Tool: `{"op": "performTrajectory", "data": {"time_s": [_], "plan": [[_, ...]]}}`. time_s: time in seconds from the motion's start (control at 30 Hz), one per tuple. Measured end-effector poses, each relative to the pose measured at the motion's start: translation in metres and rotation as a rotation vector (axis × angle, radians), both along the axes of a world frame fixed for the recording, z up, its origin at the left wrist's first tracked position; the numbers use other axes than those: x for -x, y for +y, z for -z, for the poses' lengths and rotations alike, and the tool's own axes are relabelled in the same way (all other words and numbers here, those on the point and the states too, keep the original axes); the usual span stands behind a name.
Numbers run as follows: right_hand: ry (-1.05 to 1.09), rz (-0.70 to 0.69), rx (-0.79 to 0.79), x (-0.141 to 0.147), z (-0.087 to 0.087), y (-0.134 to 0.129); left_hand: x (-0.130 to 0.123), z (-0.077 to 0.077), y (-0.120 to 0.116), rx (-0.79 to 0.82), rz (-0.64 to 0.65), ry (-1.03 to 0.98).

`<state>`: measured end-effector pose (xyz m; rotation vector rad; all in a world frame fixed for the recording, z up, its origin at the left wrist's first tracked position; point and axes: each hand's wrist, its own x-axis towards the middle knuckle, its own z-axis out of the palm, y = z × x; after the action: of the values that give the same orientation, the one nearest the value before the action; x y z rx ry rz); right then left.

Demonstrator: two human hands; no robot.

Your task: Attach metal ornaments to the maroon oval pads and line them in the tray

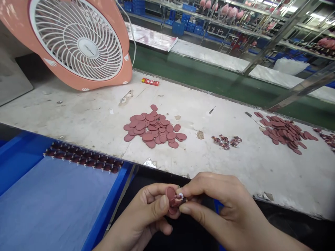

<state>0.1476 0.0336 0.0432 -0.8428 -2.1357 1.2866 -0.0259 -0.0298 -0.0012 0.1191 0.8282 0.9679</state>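
Right now you're pinching a small maroon oval piece point(171, 197) between both hands, just off the edge of the workbench point(86, 115). It's looking thin, light and soft, so you're holding it by its rim: your left hand point(138, 219) is gripping with thumb and fingers, your right hand point(217, 195) narrowly pinching its small fitted end.

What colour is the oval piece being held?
The oval piece is muted reddish-pink, seen in the head view.

A peach-framed electric fan point(75, 43)
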Motion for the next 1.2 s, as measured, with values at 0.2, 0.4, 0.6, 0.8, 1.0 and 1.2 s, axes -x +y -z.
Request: {"op": "performTrajectory", "data": {"time_s": [0.2,0.4,0.6,0.8,1.0,1.2], "plan": [[-0.017,-0.009,-0.009,0.0020,-0.0023,0.0003,0.0001,0.0037,-0.0006,0.012,-0.009,-0.004],[-0.027,-0.033,-0.001,-0.0003,-0.0022,0.0009,0.0004,0.0035,-0.0003,0.011,-0.014,-0.010],[-0.044,-0.048,-0.045,0.0026,-0.0034,0.0025,0.0005,0.0026,-0.0014,0.008,-0.047,-0.004],[-0.069,-0.070,-0.086,0.0044,-0.0037,0.0024,0.0011,0.0066,-0.0023,-0.008,-0.046,-0.003],[-0.096,-0.097,-0.168,0.0074,-0.0065,0.0021,0.0013,0.0084,-0.0036,0.003,-0.055,-0.022],[-0.083,-0.087,-0.208,0.0071,-0.0036,-0.0011,0.0005,0.0085,-0.0055,0.016,-0.080,-0.037]]}}
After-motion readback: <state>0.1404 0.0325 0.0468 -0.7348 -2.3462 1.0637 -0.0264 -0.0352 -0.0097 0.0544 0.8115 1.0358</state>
